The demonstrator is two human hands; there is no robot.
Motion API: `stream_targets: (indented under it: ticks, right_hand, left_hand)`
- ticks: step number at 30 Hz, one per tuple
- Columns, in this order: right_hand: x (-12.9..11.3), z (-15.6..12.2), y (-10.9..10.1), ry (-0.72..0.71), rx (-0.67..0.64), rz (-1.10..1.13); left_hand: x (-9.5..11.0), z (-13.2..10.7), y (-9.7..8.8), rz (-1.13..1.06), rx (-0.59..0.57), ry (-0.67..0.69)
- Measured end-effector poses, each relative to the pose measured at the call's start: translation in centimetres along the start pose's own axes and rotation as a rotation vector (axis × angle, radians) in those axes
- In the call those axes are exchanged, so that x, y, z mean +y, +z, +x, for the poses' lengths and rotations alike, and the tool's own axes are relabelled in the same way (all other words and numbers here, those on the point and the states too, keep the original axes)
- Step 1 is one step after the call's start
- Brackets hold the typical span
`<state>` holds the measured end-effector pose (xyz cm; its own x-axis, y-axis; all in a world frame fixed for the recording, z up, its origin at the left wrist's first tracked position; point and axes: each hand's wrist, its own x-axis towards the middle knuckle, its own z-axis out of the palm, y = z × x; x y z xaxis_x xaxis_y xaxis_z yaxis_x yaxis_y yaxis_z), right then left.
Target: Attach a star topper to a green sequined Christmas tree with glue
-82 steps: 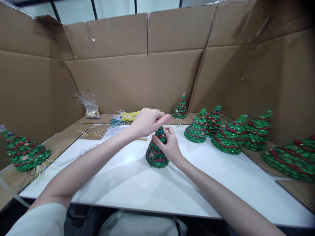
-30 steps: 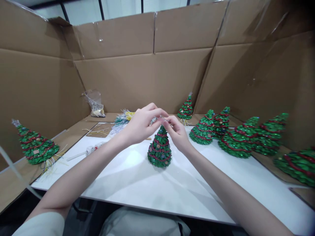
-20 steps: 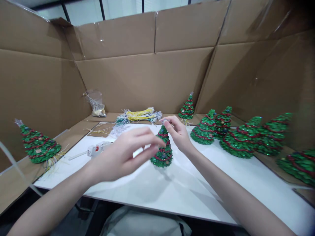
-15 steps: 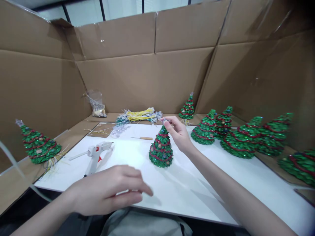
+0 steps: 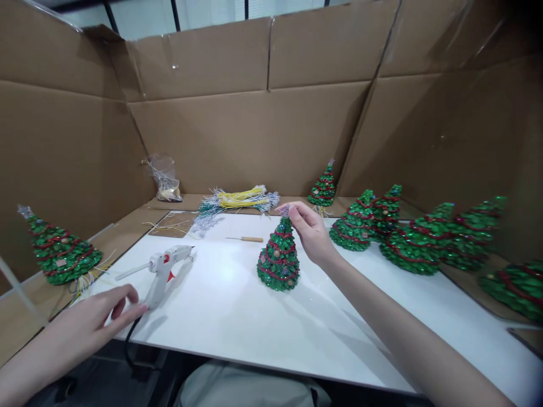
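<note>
A small green Christmas tree (image 5: 279, 261) with red garland stands upright on the white board (image 5: 212, 316). At its tip, the fingers of my right hand (image 5: 311, 232) pinch a clear star topper (image 5: 285, 211). My left hand (image 5: 95, 316) is at the lower left, fingers apart and holding nothing. Its thumb tip is at the bottom of the handle of a white glue gun (image 5: 163, 271); I cannot tell whether they touch. The glue gun rests on the board with its nozzle to the right and a glue stick out the back.
Several finished-looking trees (image 5: 411, 243) line the right side. One tree (image 5: 323, 185) stands at the back, another (image 5: 63, 251) at the left. An awl (image 5: 251, 239), wire bundles (image 5: 241, 198) and a plastic bag (image 5: 167, 181) lie toward the back. Cardboard walls (image 5: 203, 135) surround the board.
My left hand has moved left, from in front of the tree to the glue gun's handle. My right hand stays at the tree's tip, and the tree has barely shifted.
</note>
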<state>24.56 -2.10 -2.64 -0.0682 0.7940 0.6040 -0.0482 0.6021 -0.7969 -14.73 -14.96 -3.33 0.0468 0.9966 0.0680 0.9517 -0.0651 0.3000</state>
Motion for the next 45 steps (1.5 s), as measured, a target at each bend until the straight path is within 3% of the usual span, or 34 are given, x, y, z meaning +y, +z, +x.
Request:
stream_targets:
  ticks: [2,9,14,19,26,31,37,45]
  right_hand:
    - [0.0,0.0,0.0,0.032,-0.009,0.039]
    - [-0.4,0.4,-0.3,0.054,-0.041,0.058]
    - [-0.3,1.0,-0.4,0.052,-0.057,0.086]
    - [-0.2,1.8,-0.4,0.066,-0.071,0.123]
    - [-0.2,2.4,0.4,0.142,-0.093,0.219]
    - [0.2,2.3,1.2,0.212,-0.032,0.331]
    - [-0.1,1.8,2.1,0.279,0.065,0.368]
    - [-1.7,0.2,3.2,0.302,0.046,0.467]
  left_hand:
    - [-0.4,1.1,0.6,0.050,0.010,-0.068]
    - [1.6,4.1,4.1,0.050,0.067,-0.047]
    - [1.8,4.9,4.9,-0.121,0.112,-0.031]
    - [3.2,5.6,3.2,-0.445,0.067,0.074]
    - [11.0,6.9,-0.8,-0.780,-0.180,0.228]
    - [14.8,8.1,-1.7,-0.807,-0.386,0.355]
    - [15.1,8.3,-1.6,-0.850,-0.433,0.379]
    - [14.1,6.6,-2.8,-0.795,-0.450,0.347]
